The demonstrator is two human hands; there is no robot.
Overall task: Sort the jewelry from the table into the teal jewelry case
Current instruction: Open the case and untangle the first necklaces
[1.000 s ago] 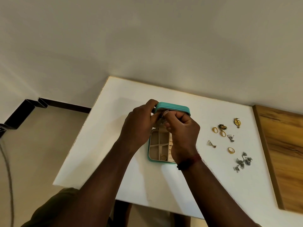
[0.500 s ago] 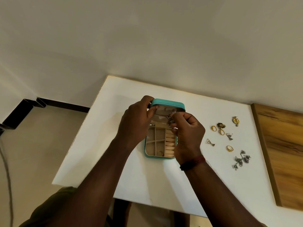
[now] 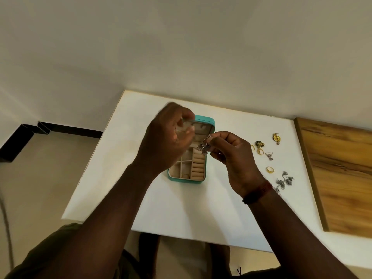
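The teal jewelry case lies open on the white table, its lid standing up at the far end. A gold ring rests in a near compartment. My right hand pinches a silver piece of jewelry above the case's right side. My left hand, blurred, hovers over the case's left part with fingers curled near the lid; I cannot tell if it holds anything. Loose jewelry lies to the right: gold rings, a silver triangular earring, dark and gold brooches, a silver flower cluster.
A wooden board lies at the table's right side, close to the loose jewelry. The table's left edge drops to the floor, and a pale wall rises behind its far edge.
The case lid has swung open further. My right hand moved right and away from the lid with the silver piece; my left hand shifted at the lid's left corner.
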